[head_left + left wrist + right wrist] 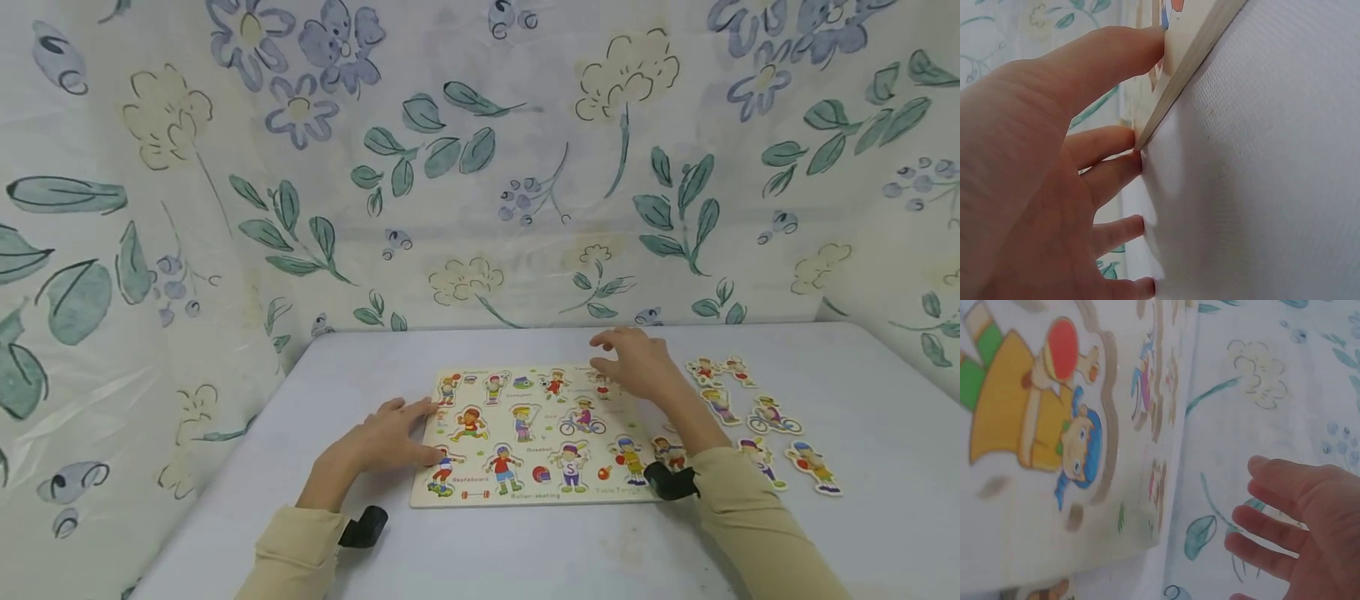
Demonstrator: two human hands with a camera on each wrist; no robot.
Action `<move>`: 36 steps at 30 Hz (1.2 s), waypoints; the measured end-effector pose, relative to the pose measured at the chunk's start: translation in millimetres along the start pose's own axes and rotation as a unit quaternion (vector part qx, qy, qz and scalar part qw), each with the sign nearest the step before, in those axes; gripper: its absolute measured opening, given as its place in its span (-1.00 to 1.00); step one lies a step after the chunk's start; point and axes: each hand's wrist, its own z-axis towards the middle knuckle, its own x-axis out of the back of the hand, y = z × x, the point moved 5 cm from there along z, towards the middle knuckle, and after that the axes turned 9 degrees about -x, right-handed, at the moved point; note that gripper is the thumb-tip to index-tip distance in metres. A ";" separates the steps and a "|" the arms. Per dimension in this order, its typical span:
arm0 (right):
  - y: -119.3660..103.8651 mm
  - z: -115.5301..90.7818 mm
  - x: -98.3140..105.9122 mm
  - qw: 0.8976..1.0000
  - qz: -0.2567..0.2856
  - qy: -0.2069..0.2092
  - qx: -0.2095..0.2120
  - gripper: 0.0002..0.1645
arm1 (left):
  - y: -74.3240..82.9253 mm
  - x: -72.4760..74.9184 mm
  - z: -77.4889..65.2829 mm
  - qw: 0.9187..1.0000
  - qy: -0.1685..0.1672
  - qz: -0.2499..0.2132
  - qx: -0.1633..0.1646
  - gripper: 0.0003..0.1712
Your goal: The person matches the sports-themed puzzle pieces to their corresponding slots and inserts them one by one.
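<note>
hands (382,437) well apart (right one (636,363) farther forward)

One puzzle board (498,429); at least seven loose figure pieces (813,468); two black wrist devices (365,527); two beige sleeves (296,542); one table (480,558).

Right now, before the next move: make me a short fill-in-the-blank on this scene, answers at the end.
1. In the head view, the left hand touches the ____ edge of the puzzle board.
2. The right hand, raised at the board's far right corner, holds ____.
3. In the head view, the loose pieces lie mostly to the ____ of the board.
4. One loose piece shows a rider on a ____.

Missing words: left; nothing; right; bicycle.
</note>
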 end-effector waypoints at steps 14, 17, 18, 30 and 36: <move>36.5 -2.7 17.7 0.998 0.034 -0.021 -0.053 -0.50 | -0.4 0.6 1.4 1.000 -0.004 0.007 -0.009 -0.05; 48.0 -2.8 22.4 0.996 0.048 -0.022 -0.068 -0.48 | 0.0 1.2 1.3 1.000 -0.004 0.006 -0.012 -0.03; 51.8 -3.2 23.7 0.996 0.051 -0.022 -0.072 -0.47 | 0.4 1.4 1.0 1.000 -0.005 0.006 -0.012 -0.03; 83.0 -9.1 20.3 0.991 0.008 -0.048 -0.127 -0.49 | -0.6 4.1 -3.2 1.000 -0.010 0.008 -0.015 -0.03; 104.6 -13.2 24.4 0.986 -0.012 -0.056 -0.157 -0.44 | 2.8 1.8 1.3 1.000 -0.009 0.007 -0.023 -0.02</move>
